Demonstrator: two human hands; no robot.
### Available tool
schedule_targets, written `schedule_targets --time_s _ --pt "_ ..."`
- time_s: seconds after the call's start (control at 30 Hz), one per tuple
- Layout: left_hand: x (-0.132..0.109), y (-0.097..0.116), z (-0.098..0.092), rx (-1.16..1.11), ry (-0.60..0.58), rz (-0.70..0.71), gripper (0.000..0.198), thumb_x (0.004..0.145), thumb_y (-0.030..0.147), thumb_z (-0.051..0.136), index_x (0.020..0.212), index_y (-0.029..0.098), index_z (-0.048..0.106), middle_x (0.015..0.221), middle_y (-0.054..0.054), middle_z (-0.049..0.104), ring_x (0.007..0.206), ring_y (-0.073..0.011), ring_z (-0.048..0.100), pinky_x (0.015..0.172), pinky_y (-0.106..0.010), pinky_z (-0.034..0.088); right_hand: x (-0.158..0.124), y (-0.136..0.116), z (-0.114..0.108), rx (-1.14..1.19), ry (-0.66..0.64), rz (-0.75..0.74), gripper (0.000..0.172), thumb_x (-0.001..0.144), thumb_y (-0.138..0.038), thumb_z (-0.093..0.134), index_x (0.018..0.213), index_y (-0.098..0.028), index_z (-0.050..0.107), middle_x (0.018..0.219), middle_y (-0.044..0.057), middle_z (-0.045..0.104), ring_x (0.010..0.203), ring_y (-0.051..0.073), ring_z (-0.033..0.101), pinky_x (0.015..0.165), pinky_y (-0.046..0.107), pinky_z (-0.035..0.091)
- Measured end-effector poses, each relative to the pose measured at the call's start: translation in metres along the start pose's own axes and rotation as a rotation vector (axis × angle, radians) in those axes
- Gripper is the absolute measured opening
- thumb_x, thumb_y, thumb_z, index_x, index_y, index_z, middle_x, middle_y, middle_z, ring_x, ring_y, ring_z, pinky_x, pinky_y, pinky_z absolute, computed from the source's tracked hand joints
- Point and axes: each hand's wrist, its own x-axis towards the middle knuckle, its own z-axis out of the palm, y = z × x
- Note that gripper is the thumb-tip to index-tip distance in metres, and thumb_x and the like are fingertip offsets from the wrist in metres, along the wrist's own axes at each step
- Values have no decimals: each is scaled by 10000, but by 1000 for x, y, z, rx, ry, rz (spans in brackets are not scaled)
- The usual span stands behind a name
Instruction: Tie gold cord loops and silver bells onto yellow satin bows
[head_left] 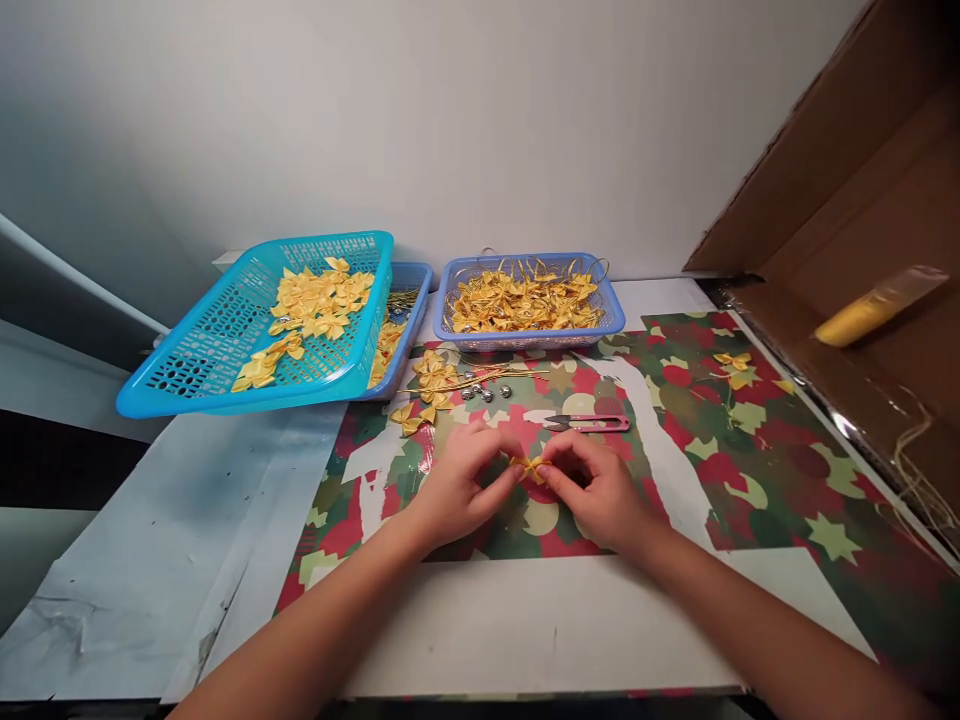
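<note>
A small yellow ribbon bow (532, 466) is pinched between my two hands over the patterned sheet. My left hand (474, 475) grips its left end between thumb and forefinger, and my right hand (592, 490) holds the right end the same way. Just beyond them lie thread snips (589, 423) with a pink handle. Several silver bells (486, 394) sit near gold cords (480, 379), with a small group of loose yellow bows (433, 372) to their left. My fingers partly cover the held bow.
A turquoise basket (172, 345) of yellow bows rests tilted over a blue basket (421, 290). Another blue basket (517, 340), full of bows with gold cords, stands against the wall. At right are a bow (733, 362) and a cardboard panel (847, 200) with a yellow-filled plastic bag (862, 315).
</note>
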Motion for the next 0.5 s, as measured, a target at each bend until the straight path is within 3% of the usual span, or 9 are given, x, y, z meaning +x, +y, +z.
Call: schedule_targets --time_s 0.23,0.5 --pt "-1 -1 0 160 -63 -16 60 870 213 549 813 225 561 797 -11 686 801 -198 556 788 -374 381 -1 -3 -2 -227 -51 -102 88 882 -178 512 829 -228 562 754 7 633 647 146 564 572 264 442" --pt "-1 -1 1 267 -108 37 91 926 230 521 837 211 525 846 -10 691 830 -195 543 816 -374 343 2 -1 -6 -606 -46 -359 149 860 -89 508 779 -212 526 795 25 642 760 189 508 701 326 374"
